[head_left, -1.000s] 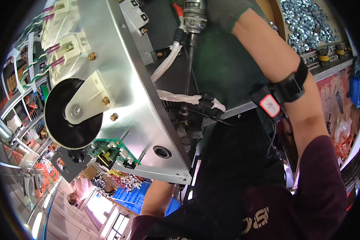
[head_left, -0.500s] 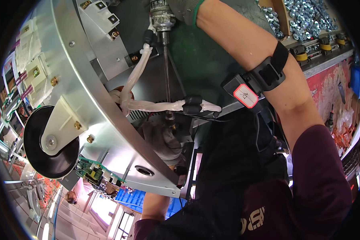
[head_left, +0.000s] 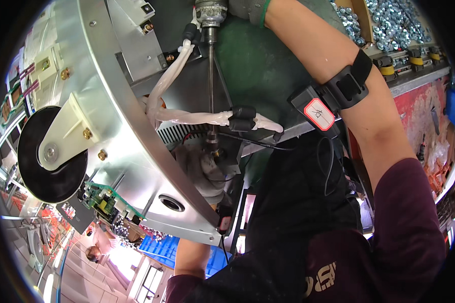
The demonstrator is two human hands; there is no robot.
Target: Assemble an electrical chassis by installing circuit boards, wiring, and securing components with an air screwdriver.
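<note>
Shifted left in head view since a second ago, curved metal panel (head_left: 126,141) stands left of driver (head_left: 211,14), whose long bit (head_left: 211,83) crosses white sleeved cable (head_left: 192,118) toward gloved left hand (head_left: 203,174), gloved right hand (head_left: 247,9) beside driver, hands well apart, can't tell either grip.

loose silver fasteners (head_left: 397,28) far right, blue container (head_left: 453,107) right edge, blue crate (head_left: 157,248) left, person in pink (head_left: 104,241) far left

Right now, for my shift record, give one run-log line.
right hand: beside power driver; left hand: by lower end of bit; white cable: crosses bit
</note>
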